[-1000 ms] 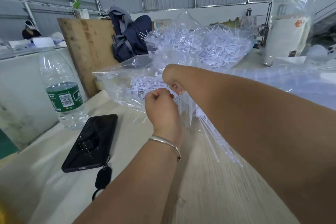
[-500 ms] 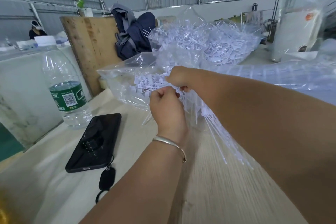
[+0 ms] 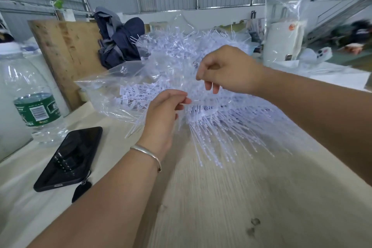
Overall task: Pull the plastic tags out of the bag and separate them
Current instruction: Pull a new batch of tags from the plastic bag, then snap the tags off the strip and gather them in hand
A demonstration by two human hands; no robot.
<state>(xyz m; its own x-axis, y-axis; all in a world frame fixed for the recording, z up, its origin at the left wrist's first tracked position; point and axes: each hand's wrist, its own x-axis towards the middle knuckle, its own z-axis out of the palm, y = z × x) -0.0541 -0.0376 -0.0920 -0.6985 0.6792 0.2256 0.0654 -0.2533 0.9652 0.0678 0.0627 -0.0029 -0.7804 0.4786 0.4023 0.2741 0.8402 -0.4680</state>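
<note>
The right hand point(image 3: 227, 70) has lifted away from the left hand point(image 3: 167, 106); both pinch tags point(image 3: 231, 127) with curled fingers, spreading the bunch beside the bag point(image 3: 112, 90).

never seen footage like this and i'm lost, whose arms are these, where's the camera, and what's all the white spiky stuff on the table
There is no machine here. The arms belong to a person, and the single camera sits on their head, looking forward and down, so you see roughly what they see.

The white spiky stuff is a mass of plastic tags, thin strips spilling from a clear plastic bag onto a pale wooden table. The left hand, with a silver bracelet on its wrist, pinches some tags at the bag's mouth. The right hand hovers just above with curled fingers, apparently pinching tags too, though its grip is hard to make out.

Also on the table, to the left: a water bottle with a green label and a black phone lying face up.
</note>
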